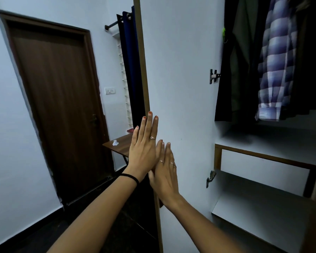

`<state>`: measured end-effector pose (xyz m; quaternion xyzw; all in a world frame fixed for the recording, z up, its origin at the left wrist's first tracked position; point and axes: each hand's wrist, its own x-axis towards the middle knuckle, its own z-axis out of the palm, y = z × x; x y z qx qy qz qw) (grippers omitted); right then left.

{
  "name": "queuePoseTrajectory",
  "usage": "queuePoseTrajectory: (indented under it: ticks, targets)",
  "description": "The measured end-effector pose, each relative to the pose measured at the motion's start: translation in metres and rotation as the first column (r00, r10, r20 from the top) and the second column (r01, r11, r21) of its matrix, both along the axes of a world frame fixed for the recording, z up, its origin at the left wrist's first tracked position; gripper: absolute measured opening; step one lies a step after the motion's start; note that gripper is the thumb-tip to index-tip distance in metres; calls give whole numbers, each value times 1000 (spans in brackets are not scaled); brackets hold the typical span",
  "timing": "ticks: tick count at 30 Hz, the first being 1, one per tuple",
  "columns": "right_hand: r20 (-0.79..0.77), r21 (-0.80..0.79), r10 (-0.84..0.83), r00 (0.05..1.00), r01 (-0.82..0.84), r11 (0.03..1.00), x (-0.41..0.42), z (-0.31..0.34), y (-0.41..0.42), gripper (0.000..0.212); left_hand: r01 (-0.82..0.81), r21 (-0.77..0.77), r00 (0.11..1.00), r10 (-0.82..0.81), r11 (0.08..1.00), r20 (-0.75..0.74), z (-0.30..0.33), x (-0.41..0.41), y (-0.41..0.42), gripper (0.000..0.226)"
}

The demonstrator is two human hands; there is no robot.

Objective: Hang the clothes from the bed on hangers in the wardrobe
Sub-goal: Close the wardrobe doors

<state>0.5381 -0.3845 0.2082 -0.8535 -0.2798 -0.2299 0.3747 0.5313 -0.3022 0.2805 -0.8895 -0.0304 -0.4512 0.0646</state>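
The wardrobe stands open, its white door (182, 73) swung out toward me. Inside at the upper right hang a purple-and-white checked shirt (275, 66) and dark garments (237, 70). My left hand (144, 150) is raised in front of the door's outer edge with straight fingers and holds nothing. My right hand (165, 172) is raised just below and to the right of it, fingers straight, partly overlapping the left hand. No bed and no loose hanger show in view.
White wardrobe shelves (259, 203) lie below the hanging clothes, under a wood-edged drawer frame (266, 157). A brown room door (58, 106) is at the left. A small wooden table (119, 145) and a dark blue curtain (130, 66) stand behind the wardrobe door.
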Motion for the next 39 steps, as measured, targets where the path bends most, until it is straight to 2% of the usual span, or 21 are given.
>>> queuePoseTrajectory:
  ticks: [4,6,14,20,25,31,37,39]
  targets:
    - [70,44,-176,982,174,984,9,-5,16,100,145,-12,987,-144,989,68,-5,15,9,81]
    - [62,41,-215,975,212,976,12,-6,22,98,197,-5,976,-196,980,99,-6,21,13,81]
    - [13,177,-190,982,185,967,1,-7,12,100,318,95,939,-327,943,105,2,20,20,81]
    - [36,142,-216,976,209,968,-17,-8,-42,98,403,266,891,-442,876,107,39,15,-2,78]
    - [28,142,-284,958,277,950,-35,-12,-94,87,512,301,819,-563,804,109,40,19,-54,75]
    - [-16,129,-455,891,453,882,-41,-14,-158,78,651,286,707,-699,703,110,42,35,-136,61]
    - [-8,138,-597,802,592,794,-24,-9,-223,74,688,254,687,-723,679,74,42,52,-220,62]
    - [-9,78,-632,775,631,772,-16,-6,-248,75,687,244,691,-719,685,74,42,60,-247,63]
